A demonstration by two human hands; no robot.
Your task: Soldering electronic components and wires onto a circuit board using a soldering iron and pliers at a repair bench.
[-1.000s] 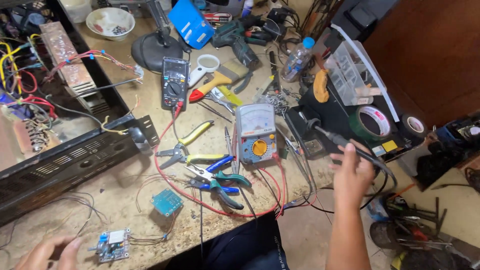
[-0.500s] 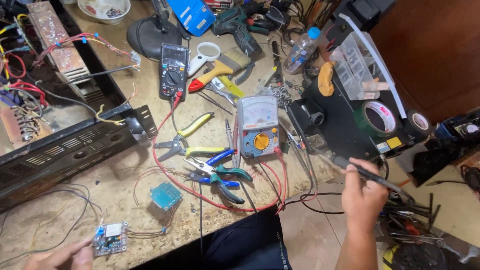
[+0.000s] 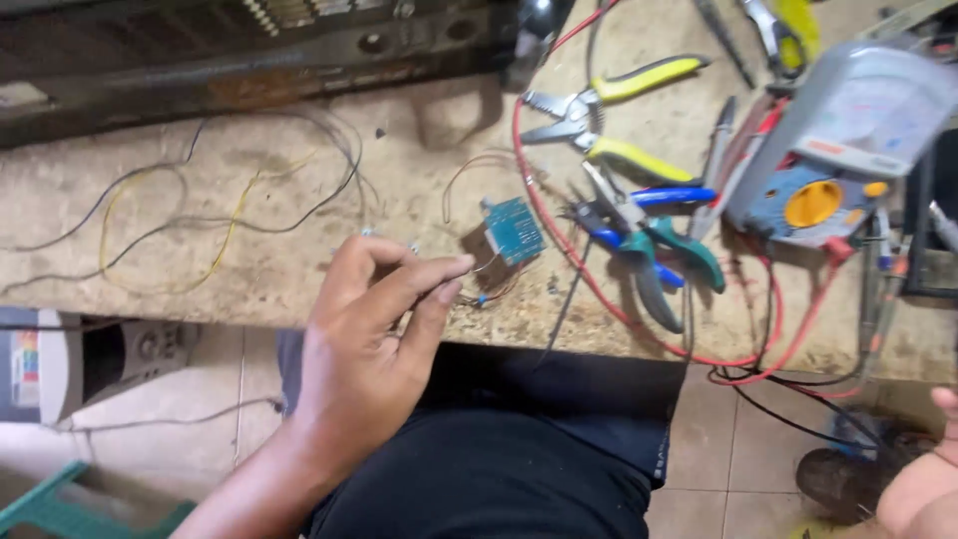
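My left hand [image 3: 369,344] hovers over the front edge of the worn workbench [image 3: 299,269]. Its thumb and fingers are pinched together on thin wire leads [image 3: 477,271]. These leads run to a small teal circuit board [image 3: 514,230] lying just right of my fingertips. Whatever lies under my palm is hidden. Only a sliver of my right hand [image 3: 923,489] shows at the bottom right corner, below the bench, and its fingers are out of frame.
Yellow-handled pliers [image 3: 619,115], blue-handled pliers [image 3: 659,200] and green-handled cutters [image 3: 664,265] lie right of the board. An analog multimeter [image 3: 833,150] with red leads [image 3: 599,294] sits far right. A black metal chassis [image 3: 249,50] spans the back; loose wires [image 3: 200,215] trail left.
The view has dropped and closed in on the bench's front edge. My left hand moved right to the teal board's leads. My right hand sank to the lower right corner, the tool it held now unseen.
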